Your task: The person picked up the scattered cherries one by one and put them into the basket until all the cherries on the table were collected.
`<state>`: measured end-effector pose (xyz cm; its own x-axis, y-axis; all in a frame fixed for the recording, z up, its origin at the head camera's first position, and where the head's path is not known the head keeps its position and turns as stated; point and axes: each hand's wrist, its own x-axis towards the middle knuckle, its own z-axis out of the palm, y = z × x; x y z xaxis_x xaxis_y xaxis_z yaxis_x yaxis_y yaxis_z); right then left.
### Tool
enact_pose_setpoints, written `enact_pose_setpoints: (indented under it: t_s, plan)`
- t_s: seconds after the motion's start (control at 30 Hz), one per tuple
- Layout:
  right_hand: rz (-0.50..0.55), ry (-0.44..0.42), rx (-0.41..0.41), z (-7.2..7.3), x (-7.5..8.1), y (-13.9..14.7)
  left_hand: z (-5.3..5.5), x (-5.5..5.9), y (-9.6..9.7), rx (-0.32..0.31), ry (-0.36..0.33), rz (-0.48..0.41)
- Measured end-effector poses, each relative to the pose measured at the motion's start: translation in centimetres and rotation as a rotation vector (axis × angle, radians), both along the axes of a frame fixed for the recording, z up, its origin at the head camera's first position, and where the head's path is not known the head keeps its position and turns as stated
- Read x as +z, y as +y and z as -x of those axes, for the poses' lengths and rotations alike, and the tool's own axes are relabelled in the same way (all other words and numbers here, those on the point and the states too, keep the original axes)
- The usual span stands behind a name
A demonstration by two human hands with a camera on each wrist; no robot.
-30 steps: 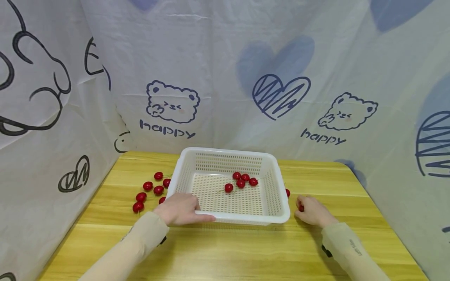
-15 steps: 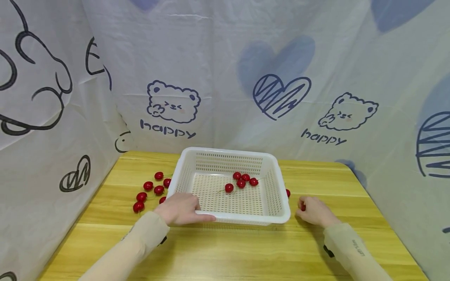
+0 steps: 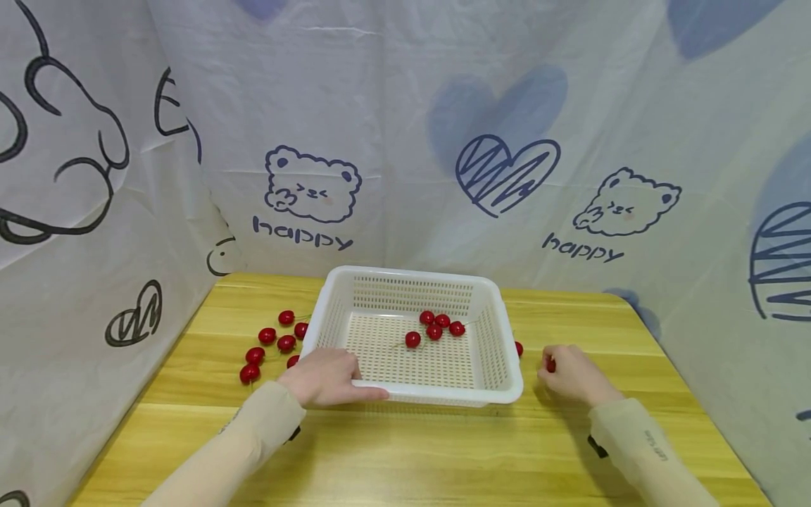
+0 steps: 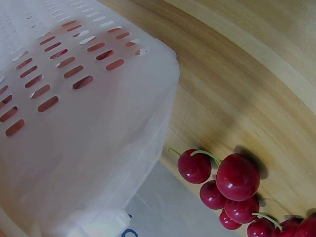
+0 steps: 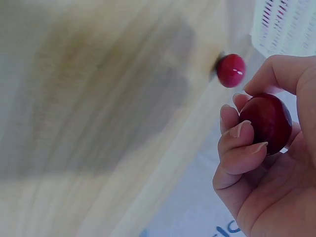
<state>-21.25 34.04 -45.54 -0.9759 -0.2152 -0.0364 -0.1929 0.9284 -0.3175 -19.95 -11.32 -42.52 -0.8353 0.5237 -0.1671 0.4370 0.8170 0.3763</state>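
A white plastic basket (image 3: 437, 394) with slotted walls stands mid-table, several red cherries (image 3: 434, 331) on its floor. My left hand (image 3: 326, 378) grips the basket's near left corner, thumb laid along the front rim. To the right of the basket, my right hand (image 3: 576, 377) holds one dark red cherry (image 5: 266, 123) between curled fingers and thumb, as the right wrist view shows. Another cherry (image 5: 231, 70) lies on the table between that hand and the basket, partly hidden behind the basket's right side in the head view.
More cherries with green stems (image 4: 238, 177) lie loose on the wooden table (image 3: 418, 458), left of the basket. A printed white cloth (image 3: 405, 141) hangs behind the table and along its sides.
My right hand has shifted slightly right and away from the basket, with the cherry in its fingers. The left hand and the basket have stayed in place.
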Motion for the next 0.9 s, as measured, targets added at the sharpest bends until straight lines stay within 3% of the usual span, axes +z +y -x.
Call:
enact_pose_setpoints:
  t_s: [0.4, 0.9]
  plan:
    - [-0.031, 0.113, 0.033, 0.2, 3.2, -1.5, 0.0, -0.1, -0.1, 0.010, -0.012, -0.009]
    - [-0.026, 0.250, 0.081, 0.4, 7.9, -5.6, 0.0, -0.1, -0.1, 0.007, -0.004, -0.001]
